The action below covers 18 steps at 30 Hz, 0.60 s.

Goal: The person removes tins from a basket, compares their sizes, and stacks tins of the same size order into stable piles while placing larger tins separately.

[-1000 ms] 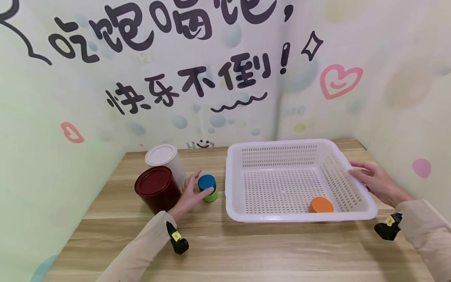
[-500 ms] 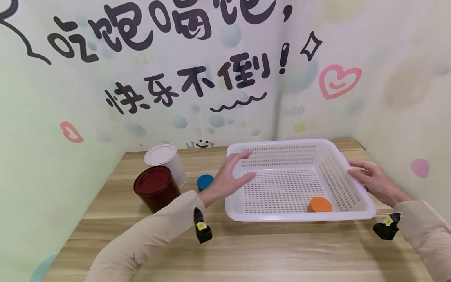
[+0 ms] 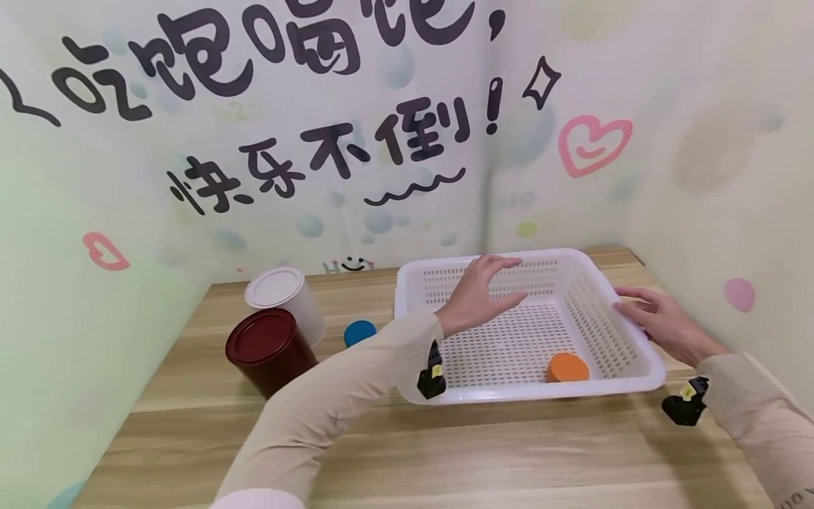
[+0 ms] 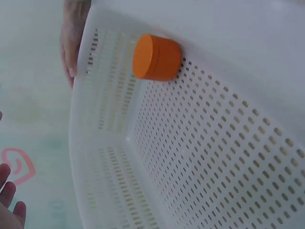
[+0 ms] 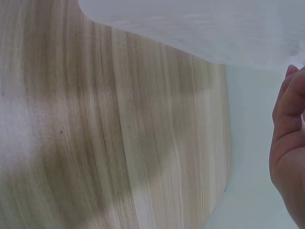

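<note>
The left hand (image 3: 478, 295) hovered over the white perforated basket (image 3: 528, 382), fingers spread and holding nothing. The right hand (image 3: 658, 322) rested flat-fingered on the basket's right rim — an orange jar (image 3: 567, 367) lay inside, near-right corner.

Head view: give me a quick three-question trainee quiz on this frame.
1. True or false: the left hand holds the blue-lidded jar.
2. Which jar lies inside the white basket? A dark red canister, B orange jar, C white canister.
3. Fill in: the right hand rests on the basket's ____ rim.
Key: 1 false, it hovers open over the basket. 2 B, the orange jar. 3 right.
</note>
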Motion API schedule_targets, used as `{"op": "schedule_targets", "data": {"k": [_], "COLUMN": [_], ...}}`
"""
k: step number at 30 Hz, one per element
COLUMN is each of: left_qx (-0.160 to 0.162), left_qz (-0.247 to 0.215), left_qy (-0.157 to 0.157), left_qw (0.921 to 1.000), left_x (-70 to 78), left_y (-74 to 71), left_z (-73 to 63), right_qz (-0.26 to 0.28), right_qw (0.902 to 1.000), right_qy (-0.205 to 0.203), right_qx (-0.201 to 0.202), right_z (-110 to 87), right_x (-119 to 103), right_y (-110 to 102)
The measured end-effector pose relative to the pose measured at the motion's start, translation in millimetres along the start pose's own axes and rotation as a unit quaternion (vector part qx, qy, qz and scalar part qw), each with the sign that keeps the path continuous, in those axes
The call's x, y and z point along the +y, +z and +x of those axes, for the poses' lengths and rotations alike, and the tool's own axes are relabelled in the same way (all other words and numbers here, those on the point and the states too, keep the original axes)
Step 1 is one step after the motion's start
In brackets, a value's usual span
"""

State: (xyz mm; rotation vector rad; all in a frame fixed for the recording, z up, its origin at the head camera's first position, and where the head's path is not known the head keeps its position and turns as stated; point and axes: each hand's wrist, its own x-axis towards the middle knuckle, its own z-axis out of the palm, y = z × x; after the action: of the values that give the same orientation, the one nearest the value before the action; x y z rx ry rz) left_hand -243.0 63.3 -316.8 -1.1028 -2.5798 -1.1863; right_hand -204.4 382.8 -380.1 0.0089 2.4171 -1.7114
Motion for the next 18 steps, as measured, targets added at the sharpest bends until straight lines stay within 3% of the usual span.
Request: {"op": "schedule_targets", "data": {"k": [4,9,14,18], "left_qx": [-0.002,-0.061,-0.108,-0.129], "left_qz": [0.009,0.044,0.076,0.057], "left_qy": [-0.005,0.014,0.028,0.018], "left_qw": [0.9999,0.9971,0.9909,0.9898], "left_x": [-14.1,-31.4,-51.1,-64.9], "left_y": [10.5,20.8,33.6,47.2], "left_z": [15.1,28.1,30.0,26.9], "right_qz": [-0.002,0.003,-0.001,0.0], "right_qw": [1.0,1.0,0.9999,0.9999], "right_qy": [0.004,0.004,0.014,0.016], "right_qx": [0.001,0.001,0.001,0.0], "right_z": [0.9,1.5,1.6,1.3], "right_x": [0,-1,-1,-1], "right_y": [-1,-2,-2,-1]}}
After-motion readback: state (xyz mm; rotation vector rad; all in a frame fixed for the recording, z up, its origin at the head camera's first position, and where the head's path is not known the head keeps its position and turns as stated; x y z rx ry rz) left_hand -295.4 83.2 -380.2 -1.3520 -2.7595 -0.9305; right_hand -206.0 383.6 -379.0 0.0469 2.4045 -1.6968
